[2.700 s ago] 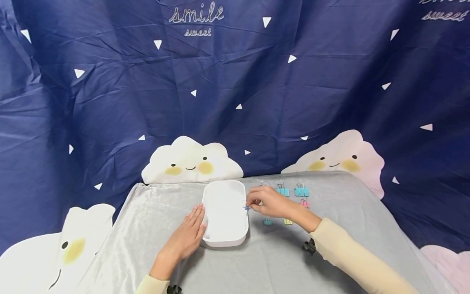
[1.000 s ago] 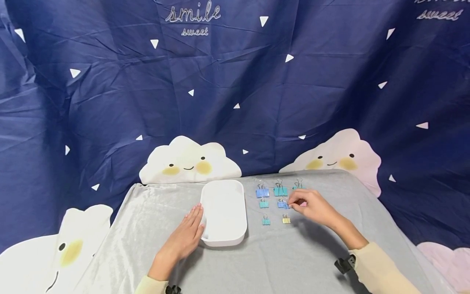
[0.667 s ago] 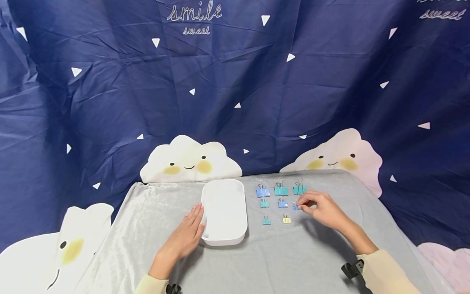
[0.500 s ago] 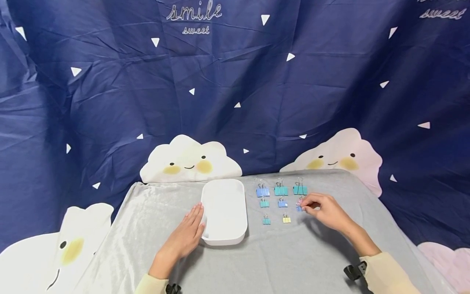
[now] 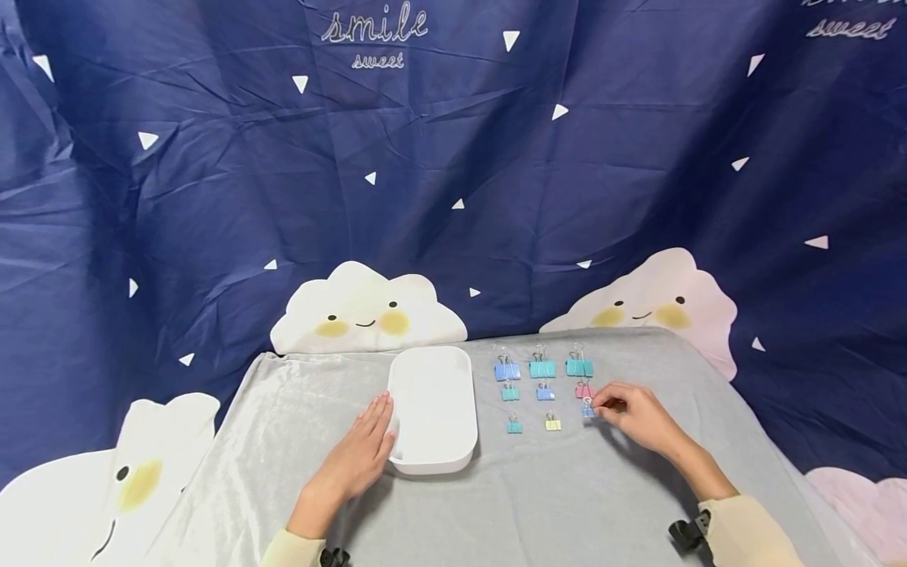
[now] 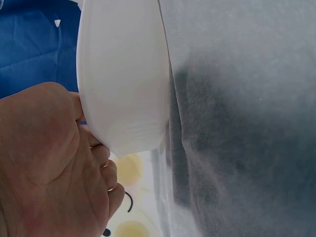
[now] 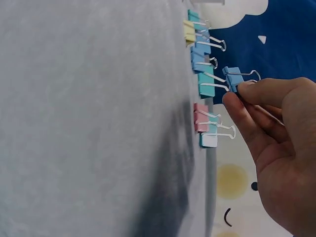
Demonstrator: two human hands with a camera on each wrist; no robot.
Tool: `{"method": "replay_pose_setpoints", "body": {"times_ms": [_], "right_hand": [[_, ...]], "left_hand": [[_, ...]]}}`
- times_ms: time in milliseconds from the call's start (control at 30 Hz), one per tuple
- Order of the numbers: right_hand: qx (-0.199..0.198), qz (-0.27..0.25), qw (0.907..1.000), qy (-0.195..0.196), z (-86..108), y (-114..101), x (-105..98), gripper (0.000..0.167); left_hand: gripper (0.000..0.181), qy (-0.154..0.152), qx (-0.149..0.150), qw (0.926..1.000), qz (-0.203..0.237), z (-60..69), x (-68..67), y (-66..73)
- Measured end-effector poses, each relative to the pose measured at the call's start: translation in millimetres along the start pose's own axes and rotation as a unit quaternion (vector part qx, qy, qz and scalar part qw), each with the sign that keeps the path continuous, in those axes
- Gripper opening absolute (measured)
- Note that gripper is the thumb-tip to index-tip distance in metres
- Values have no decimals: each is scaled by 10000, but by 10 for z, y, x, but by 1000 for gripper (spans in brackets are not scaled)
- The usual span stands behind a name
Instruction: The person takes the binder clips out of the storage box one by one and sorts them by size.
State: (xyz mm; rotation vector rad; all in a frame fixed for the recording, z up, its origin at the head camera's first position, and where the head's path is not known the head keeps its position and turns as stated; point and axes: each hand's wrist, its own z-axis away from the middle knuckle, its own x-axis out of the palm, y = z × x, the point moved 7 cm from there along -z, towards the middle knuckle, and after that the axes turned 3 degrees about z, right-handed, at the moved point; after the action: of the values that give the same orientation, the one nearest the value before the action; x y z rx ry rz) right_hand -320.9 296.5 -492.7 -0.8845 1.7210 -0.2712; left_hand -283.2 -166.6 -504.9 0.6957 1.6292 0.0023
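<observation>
Between thumb and fingertips my right hand [image 5: 641, 417] pinches a small blue binder clip [image 7: 234, 76], held above the cloth. Just beyond it stands a pink binder clip [image 5: 584, 390]. My left hand [image 5: 361, 449] rests with straight fingers against the left side of a white tray [image 5: 434, 466]. Behind the pink clip a row holds a large blue clip [image 5: 507, 371] and two teal ones, one a teal clip [image 5: 542, 368]. The middle row also has a small teal clip [image 5: 510, 391] and a blue clip [image 5: 545, 392]. Nearer me sit a teal clip [image 5: 513, 426] and a yellow clip [image 5: 553, 424].
A grey cloth [image 5: 524, 504] covers the table. Behind it hangs a dark blue curtain [image 5: 453, 142] printed with clouds and triangles. The tray stands left of the clips.
My right hand has moved from the tray's right edge rightward past the clips, carrying the small blue binder clip, and then slightly toward me. My left hand has stayed at the tray.
</observation>
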Motion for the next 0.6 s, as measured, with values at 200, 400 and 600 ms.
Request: {"method": "replay_pose_setpoints", "body": {"times_ms": [200, 400, 600], "right_hand": [[165, 40, 9998, -74, 25, 137, 40, 13], [274, 119, 9995, -120, 46, 230, 90, 11], [297, 460, 9983, -216, 48, 247, 141, 11]], "left_hand": [[61, -285, -207, 9993, -146, -19, 26, -28], [63, -453, -288, 9984, -178, -27, 69, -81], [63, -487, -299, 9982, -199, -34, 72, -90]]}}
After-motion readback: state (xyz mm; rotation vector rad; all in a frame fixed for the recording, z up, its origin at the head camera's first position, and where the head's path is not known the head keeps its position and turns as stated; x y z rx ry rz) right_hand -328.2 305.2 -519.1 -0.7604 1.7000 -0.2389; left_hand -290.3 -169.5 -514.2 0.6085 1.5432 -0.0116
